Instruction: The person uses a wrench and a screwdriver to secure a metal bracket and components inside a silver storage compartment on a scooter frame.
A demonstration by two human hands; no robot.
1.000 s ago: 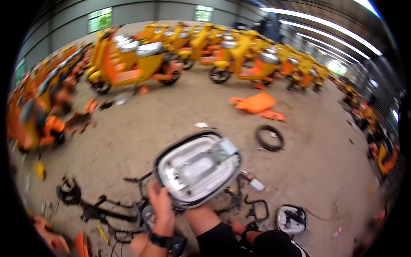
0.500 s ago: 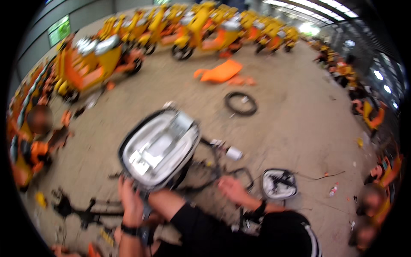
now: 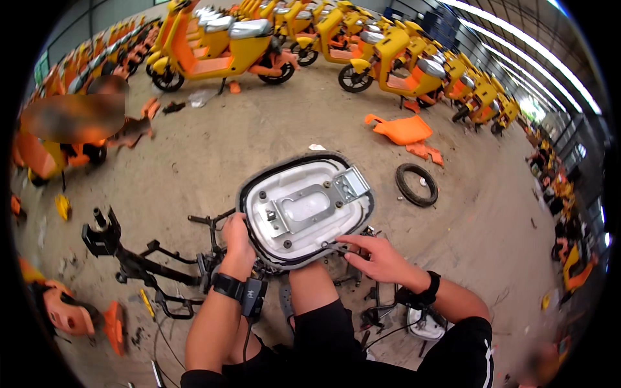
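An upturned scooter seat (image 3: 265, 242) lies over my knee with its underside facing up. Its white base carries a silver metal bracket (image 3: 310, 223) and several dark round rubber feet. My left hand (image 3: 238, 240) is wrapped around the left rim, the fingers partly hidden beneath it. At the lower right rim, my right hand (image 3: 375, 257) reaches in with index finger and thumb apart. A small slim dark piece with a ringlike end (image 3: 326, 245) shows by its fingertips; I cannot tell what it is.
Black scooter frame (image 3: 155, 265) parts lie to the left and behind the seat. Beyond are a tire (image 3: 416, 185) and an orange panel (image 3: 402, 130). Yellow scooters (image 3: 220, 58) stand in rows at the back. Another seat (image 3: 424, 323) lies beyond my right forearm.
My view has swung left, and the seat now lies more level. My right hand has come from beside the frame parts to the seat's lower right rim. My left hand stays on the seat.
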